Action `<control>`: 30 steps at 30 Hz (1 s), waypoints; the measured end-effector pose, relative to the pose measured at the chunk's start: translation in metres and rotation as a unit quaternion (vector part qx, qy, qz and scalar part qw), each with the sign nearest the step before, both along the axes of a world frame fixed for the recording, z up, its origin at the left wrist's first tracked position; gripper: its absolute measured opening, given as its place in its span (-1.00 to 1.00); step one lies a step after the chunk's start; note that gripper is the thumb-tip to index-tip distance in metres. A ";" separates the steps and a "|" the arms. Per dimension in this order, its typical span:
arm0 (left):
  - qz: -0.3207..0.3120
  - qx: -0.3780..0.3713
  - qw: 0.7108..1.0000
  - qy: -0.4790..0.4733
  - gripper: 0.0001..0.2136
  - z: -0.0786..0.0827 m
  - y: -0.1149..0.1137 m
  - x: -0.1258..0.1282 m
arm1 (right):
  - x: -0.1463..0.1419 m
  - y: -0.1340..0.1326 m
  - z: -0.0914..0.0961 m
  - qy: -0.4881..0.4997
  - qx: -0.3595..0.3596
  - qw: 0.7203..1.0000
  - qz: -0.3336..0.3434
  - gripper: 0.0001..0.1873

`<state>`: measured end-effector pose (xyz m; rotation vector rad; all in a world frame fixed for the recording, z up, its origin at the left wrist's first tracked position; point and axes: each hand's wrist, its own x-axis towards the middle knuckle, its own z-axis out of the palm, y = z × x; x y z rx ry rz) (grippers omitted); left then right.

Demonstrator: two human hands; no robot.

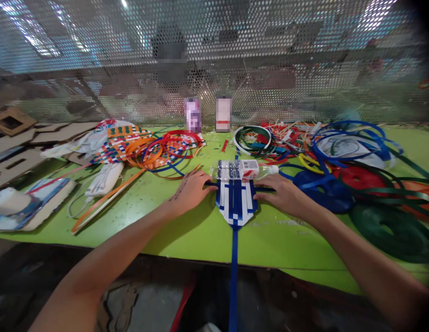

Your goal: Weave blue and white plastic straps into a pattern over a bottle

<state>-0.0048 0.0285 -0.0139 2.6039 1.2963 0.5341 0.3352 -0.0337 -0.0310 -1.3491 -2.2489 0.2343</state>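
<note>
A woven piece of blue and white plastic strapping lies on the green table, with a long blue strip running from its pointed end over the front edge. Across its far part rests a clear plastic bottle on its side, cap to the right. A dark blue cross strip sticks out on both sides of the weave. My left hand grips its left end, thumb by the weave's edge and fingers near the bottle's base. My right hand has thumb and fingers closed around the right end, below the bottle cap.
Coils of blue, red and green strapping crowd the right. Left lie a multicoloured woven piece, orange strips and a white power strip. Perforated metal mesh stands behind the table.
</note>
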 end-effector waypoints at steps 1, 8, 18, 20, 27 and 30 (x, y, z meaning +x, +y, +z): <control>-0.001 0.001 1.000 0.000 -0.78 0.000 0.000 0.000 | 0.000 0.000 0.000 0.001 -0.002 1.000 0.001 -0.63; -0.004 -0.020 1.000 0.009 -0.60 0.000 0.000 0.000 | -0.003 -0.004 0.005 0.008 -0.026 1.000 -0.004 -0.60; 0.012 -0.081 0.996 0.020 -0.41 0.007 -0.005 0.003 | -0.008 -0.008 0.009 0.014 -0.048 0.999 -0.017 -0.51; 0.010 -0.075 0.997 0.022 -0.40 0.006 -0.005 0.003 | -0.009 -0.008 0.008 0.012 -0.050 0.998 -0.022 -0.49; 0.002 -0.052 0.998 0.025 -0.48 0.005 -0.006 0.004 | -0.010 -0.008 0.009 0.020 -0.045 0.999 -0.010 -0.59; 0.005 -0.052 0.998 0.024 -0.52 0.006 -0.007 0.005 | -0.011 -0.008 0.009 0.020 -0.045 0.999 -0.010 -0.61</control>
